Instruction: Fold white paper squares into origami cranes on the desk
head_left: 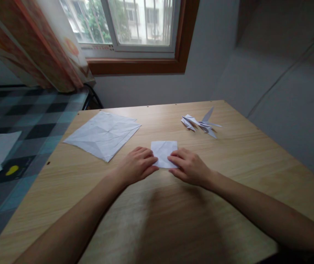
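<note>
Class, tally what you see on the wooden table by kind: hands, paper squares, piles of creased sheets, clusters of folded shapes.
Hands: 2 (left hand, right hand)
Paper square: 1
Creased sheet pile: 1
Folded shape cluster: 1, overlapping pieces uncounted
Total: 5

One paper square (164, 152), one creased-paper spread (104, 134), one folded-paper cluster (205, 127), one table (250, 168), one window (139, 24)

White paper square (162, 151), faintly creased, flat
</note>
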`<action>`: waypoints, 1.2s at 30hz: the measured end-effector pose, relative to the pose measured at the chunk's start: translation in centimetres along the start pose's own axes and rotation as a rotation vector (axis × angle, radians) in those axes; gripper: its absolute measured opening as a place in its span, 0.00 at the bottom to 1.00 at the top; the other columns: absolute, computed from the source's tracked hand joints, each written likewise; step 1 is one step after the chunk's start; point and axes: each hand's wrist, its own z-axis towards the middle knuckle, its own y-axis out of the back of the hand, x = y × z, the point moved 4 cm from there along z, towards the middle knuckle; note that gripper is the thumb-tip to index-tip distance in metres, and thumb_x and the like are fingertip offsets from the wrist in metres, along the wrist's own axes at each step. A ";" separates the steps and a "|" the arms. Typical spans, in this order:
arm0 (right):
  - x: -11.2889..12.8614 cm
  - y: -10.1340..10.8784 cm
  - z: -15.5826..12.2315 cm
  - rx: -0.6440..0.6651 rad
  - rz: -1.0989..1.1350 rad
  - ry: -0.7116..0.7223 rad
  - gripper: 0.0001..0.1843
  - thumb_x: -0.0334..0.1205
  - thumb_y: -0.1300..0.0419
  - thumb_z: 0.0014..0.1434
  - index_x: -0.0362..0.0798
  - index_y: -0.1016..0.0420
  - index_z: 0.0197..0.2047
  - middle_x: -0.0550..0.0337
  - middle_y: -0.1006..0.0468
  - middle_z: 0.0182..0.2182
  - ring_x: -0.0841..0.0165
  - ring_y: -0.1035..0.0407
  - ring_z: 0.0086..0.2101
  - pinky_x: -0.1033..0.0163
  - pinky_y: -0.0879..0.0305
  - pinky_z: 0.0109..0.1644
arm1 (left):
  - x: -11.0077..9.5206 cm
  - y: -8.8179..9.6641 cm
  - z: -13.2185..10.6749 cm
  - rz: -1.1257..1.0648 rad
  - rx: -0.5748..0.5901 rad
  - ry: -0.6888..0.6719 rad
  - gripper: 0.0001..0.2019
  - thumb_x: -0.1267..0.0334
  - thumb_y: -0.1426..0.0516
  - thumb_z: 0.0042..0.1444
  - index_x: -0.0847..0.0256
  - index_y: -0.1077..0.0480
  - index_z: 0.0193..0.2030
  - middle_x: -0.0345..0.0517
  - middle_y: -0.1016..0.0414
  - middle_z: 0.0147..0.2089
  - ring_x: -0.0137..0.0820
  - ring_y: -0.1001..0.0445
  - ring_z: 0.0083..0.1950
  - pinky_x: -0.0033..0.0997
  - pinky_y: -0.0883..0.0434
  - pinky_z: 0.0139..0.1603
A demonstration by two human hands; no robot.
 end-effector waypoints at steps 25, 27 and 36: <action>1.0 -1.1 -0.3 -0.037 -0.021 0.090 0.13 0.26 0.43 0.60 0.44 0.23 0.46 0.50 0.19 0.44 0.59 0.28 0.42 0.52 0.30 0.49 | -2.0 -0.7 0.7 0.234 0.068 -0.045 0.08 0.68 0.46 0.65 0.60 0.25 0.43 0.48 0.22 0.40 0.37 0.28 0.43 0.38 0.34 0.44; 1.7 -0.9 -0.4 -0.021 -0.001 0.110 0.10 0.30 0.42 0.61 0.44 0.23 0.45 0.48 0.19 0.44 0.58 0.28 0.41 0.51 0.29 0.47 | -2.2 -0.6 0.9 0.237 0.096 0.002 0.07 0.67 0.45 0.63 0.62 0.26 0.43 0.50 0.21 0.42 0.39 0.27 0.46 0.41 0.34 0.47; -0.9 -0.1 -0.4 -0.169 0.454 -0.021 0.25 0.21 0.50 0.56 0.50 0.25 0.52 0.53 0.21 0.50 0.62 0.28 0.52 0.52 0.31 0.58 | -1.3 -0.9 0.6 0.128 0.143 0.130 0.20 0.54 0.48 0.66 0.64 0.31 0.59 0.57 0.29 0.64 0.45 0.30 0.62 0.50 0.38 0.64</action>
